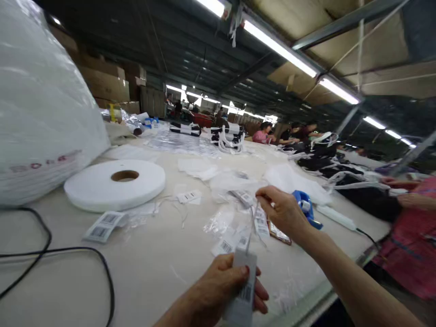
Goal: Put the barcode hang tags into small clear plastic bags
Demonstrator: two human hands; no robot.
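Pinching a grey barcoded paper hang tag (242,290) in left hand (221,290) low over the cream table (153,268); drawing its thin white string (252,222) upward between closed right hand (282,211) fingertips. Risking, likely, snapping or slipping the string through overpulling.

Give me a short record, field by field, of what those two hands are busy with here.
Left hand: grip closed on a barcode tag
Right hand: pinching a thin string that runs up from the tag
Table: loose tags, clear plastic bags
Left of hands: white tape roll, black cable
Behind right hand: blue tool
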